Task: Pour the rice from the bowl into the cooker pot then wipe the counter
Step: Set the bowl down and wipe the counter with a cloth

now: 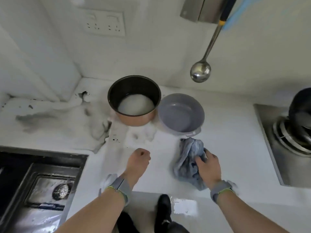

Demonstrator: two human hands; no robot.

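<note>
Rice (136, 105), wet and white, lies in the cooker pot (133, 100) at 12 o'clock on the white counter (227, 135). One grey bowl (180, 113), emptied, touches the pot at its 3 o'clock. Head view: right hand (207, 166) presses on and grips one crumpled blue cloth (190, 158), just below the bowl. Left hand (138, 158) is clenched, holding nothing. Open counter lies between hands and pot. Sink (38, 187) at 8 o'clock, stove (286, 143) at 3. One ladle (201, 71) hangs at 1 o'clock.
</note>
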